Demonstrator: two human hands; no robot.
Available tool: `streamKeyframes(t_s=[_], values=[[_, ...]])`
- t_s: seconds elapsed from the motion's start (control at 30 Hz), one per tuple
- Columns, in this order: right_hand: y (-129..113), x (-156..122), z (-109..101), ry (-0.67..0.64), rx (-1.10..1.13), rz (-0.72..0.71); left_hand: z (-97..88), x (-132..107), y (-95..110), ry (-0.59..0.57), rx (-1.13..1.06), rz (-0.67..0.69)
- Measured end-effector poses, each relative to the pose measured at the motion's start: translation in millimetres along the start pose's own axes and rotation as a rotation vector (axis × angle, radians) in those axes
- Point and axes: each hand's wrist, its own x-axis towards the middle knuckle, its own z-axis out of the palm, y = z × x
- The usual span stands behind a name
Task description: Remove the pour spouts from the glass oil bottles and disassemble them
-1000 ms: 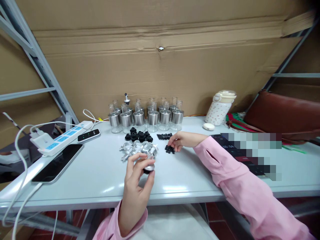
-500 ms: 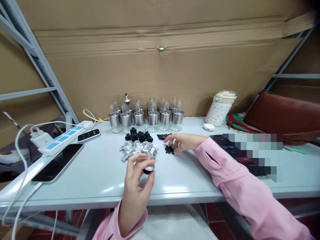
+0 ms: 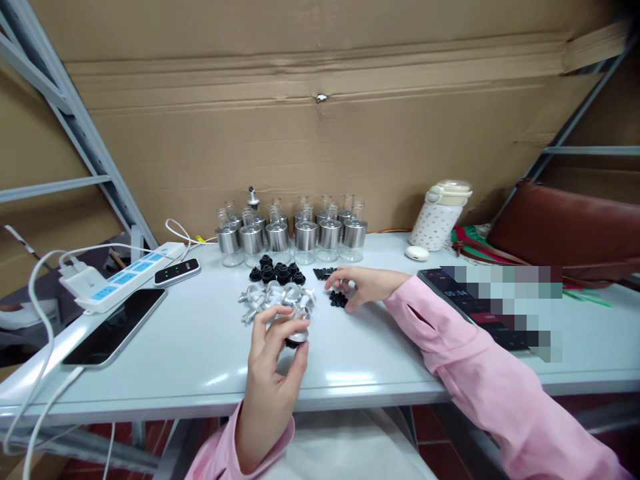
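My left hand (image 3: 277, 360) is closed on a bottle pourer (image 3: 299, 335), silver on top with a black base, held between thumb and fingers above the table's front part. My right hand (image 3: 360, 288) reaches over a small pile of tiny black parts (image 3: 339, 299), its thumb and fingers curved and apart. Beside its fingertips lie short black strips (image 3: 325, 273). Silver spout pieces (image 3: 273, 295) form a heap behind my left hand, with ribbed black stoppers (image 3: 280, 272) heaped further back. Rows of glass bottles with metal bands (image 3: 306, 235) stand behind; one carries a silver pourer (image 3: 253, 199).
At left are a power strip (image 3: 133, 273) with cables, a small black device (image 3: 177, 271) and a phone (image 3: 117, 327). To the right stand a dotted flask (image 3: 437, 217), a white round case (image 3: 417, 253), a phone with a timer (image 3: 465, 300) and a brown bag (image 3: 555, 227).
My right hand has shifted slightly left, its fingers spread a little above the tiny black parts. My left hand keeps its hold on the pourer, almost still.
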Motion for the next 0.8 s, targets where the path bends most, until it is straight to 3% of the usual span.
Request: streamKeyframes(t_s=[0.13, 0.37, 0.8], values=[[-6.1, 0.9, 0.9, -0.004, -0.038, -0.070, -0.2, 0.2, 0.2, -0.001, 0.025, 0.019], [-5.7, 1.7, 2.6, -0.042, 0.051, -0.015, -0.5, 0.2, 0.7, -0.008, 0.020, 0.014], [-9.5, 3.2, 4.6, -0.042, 0.026, -0.128, -0.3, -0.4, -0.2, -0.015, 0.016, 0.006]])
